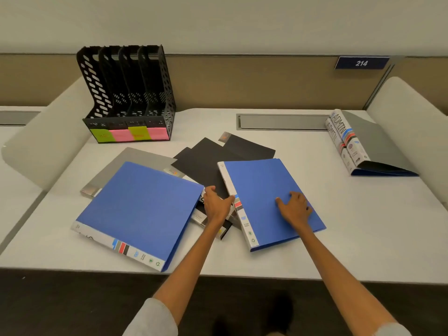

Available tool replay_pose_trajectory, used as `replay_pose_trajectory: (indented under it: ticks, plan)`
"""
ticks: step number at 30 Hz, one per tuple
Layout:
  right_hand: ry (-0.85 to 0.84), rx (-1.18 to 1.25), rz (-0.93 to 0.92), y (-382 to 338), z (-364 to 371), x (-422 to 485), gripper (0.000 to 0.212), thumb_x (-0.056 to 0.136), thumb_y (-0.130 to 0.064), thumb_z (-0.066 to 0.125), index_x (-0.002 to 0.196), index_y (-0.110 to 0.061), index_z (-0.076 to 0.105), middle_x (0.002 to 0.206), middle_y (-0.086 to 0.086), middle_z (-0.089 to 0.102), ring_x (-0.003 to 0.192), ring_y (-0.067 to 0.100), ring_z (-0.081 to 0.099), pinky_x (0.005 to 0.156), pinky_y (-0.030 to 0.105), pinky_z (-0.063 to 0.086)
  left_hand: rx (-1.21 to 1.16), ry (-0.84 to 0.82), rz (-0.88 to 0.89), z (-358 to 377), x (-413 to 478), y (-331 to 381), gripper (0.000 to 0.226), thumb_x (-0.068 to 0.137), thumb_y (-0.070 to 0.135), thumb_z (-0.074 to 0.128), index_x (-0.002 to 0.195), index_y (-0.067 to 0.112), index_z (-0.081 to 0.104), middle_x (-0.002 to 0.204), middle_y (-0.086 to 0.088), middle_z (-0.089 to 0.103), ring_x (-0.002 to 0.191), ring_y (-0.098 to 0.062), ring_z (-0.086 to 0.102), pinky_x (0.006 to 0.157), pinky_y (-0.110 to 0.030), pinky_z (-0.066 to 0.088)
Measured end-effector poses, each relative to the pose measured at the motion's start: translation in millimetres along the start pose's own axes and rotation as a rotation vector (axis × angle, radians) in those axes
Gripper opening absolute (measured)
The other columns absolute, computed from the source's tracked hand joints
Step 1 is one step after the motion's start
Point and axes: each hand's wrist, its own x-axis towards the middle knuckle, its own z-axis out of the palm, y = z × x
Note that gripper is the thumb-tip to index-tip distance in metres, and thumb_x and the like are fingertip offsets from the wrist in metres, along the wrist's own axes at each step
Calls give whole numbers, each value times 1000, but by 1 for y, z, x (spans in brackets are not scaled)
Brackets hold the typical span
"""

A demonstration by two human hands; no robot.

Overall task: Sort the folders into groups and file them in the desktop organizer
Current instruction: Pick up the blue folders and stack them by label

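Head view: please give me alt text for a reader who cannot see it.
A person's left hand and right hand rest on a blue folder amid blue, black and grey folders scattered on a white desk. An empty black desktop organizer stands at back left; two folders marked ADMIN lie at back right.

Left hand [216, 205] half-curled, right hand [294, 206] flat, fingers [281, 202] spread
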Motion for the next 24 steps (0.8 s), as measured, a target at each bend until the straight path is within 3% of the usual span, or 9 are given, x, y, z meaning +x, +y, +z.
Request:
replay_pose_trajectory:
  ticks: [2, 4, 6, 9, 12, 17, 24]
  plan:
    - [-19, -20, -8, 0, 2, -2, 61, 93, -46, 55, 141, -12, 39, 149, 10, 36, 137, 31, 34, 114, 51, 20, -53, -126, -131, -4, 0, -4, 65, 74, 29, 83, 126, 10, 48, 121, -10, 62, 103, -25, 66, 85, -37, 56]
    - [-36, -44, -9, -1, 3, -5, 63, 93, -48, 54, 143, -13, 38, 151, 10, 34, 139, 31, 32, 116, 52, 19, -126, -270, -230, -5, -4, -7, 45, 74, 28, 84, 103, 6, 58, 111, -11, 70, 80, -20, 73, 65, -31, 61]
    - [-46, -77, -25, -1, 4, -8, 64, 93, -49, 53, 144, -14, 36, 153, 10, 32, 140, 32, 30, 116, 53, 19, -124, -318, -243, -6, -7, -8, 32, 75, 26, 83, 87, 8, 59, 103, -9, 72, 74, -18, 73, 58, -28, 60]
    - [-49, -115, -52, -1, 2, -10, 65, 93, -50, 53, 145, -14, 37, 152, 11, 34, 140, 32, 31, 115, 53, 23, -98, -426, -259, -15, -2, -6, 34, 75, 21, 83, 98, 8, 63, 107, -9, 71, 83, -23, 73, 66, -33, 62]
    - [-62, -115, -57, 1, 0, -9, 67, 91, -53, 54, 144, -15, 38, 151, 11, 37, 138, 33, 34, 113, 54, 28, -102, -545, -284, -27, 1, -3, 42, 77, 18, 81, 112, 6, 61, 112, -12, 70, 83, -23, 72, 63, -30, 61]
    - [-53, -137, -60, -3, 3, -13, 65, 92, -51, 54, 144, -14, 38, 151, 12, 37, 138, 34, 34, 113, 53, 27, -150, -493, -332, -23, -4, -15, 47, 74, 25, 83, 111, 6, 61, 108, -14, 70, 88, -26, 71, 80, -39, 59]
    - [-69, -143, -38, -17, 8, -17, 64, 94, -51, 50, 145, -14, 36, 153, 13, 32, 141, 34, 28, 115, 55, 22, -76, -418, -314, -22, -5, -27, 56, 65, 46, 85, 98, 7, 62, 98, -8, 74, 76, -18, 73, 72, -34, 61]
